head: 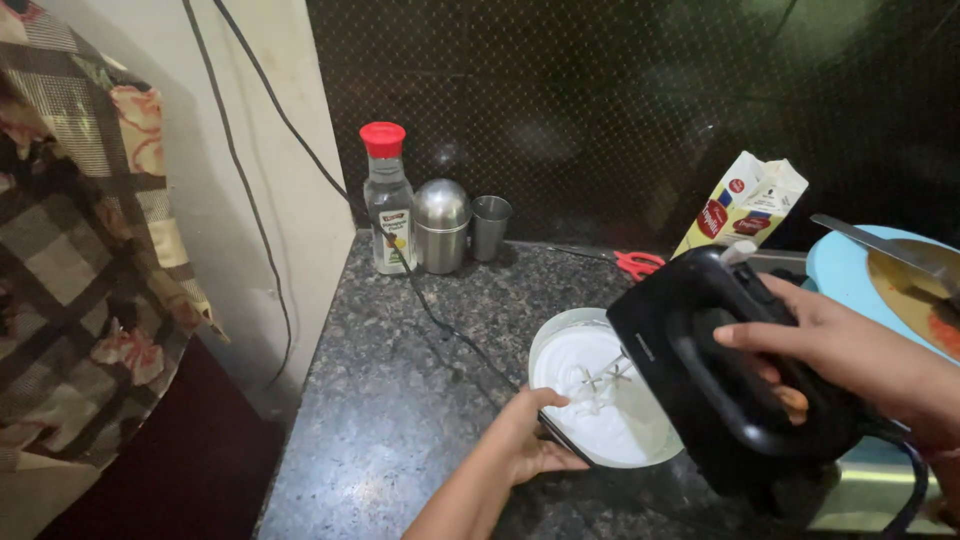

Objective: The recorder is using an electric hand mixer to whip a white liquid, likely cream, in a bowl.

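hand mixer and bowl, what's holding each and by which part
The right hand grips the black hand mixer by its top handle, fingers wrapped around it. The left hand holds the bowl of white cream by its near left rim.

The mixer (730,380) body hides the right part of the bowl (560,335) and the upper shafts of the beaters (603,380). The right hand (800,335) is cut off by the right edge, and its fingertips are hidden behind the mixer handle; the left hand (530,440) covers the bowl's near rim. The knife (880,245) and blue board (840,270) run out of frame at right.
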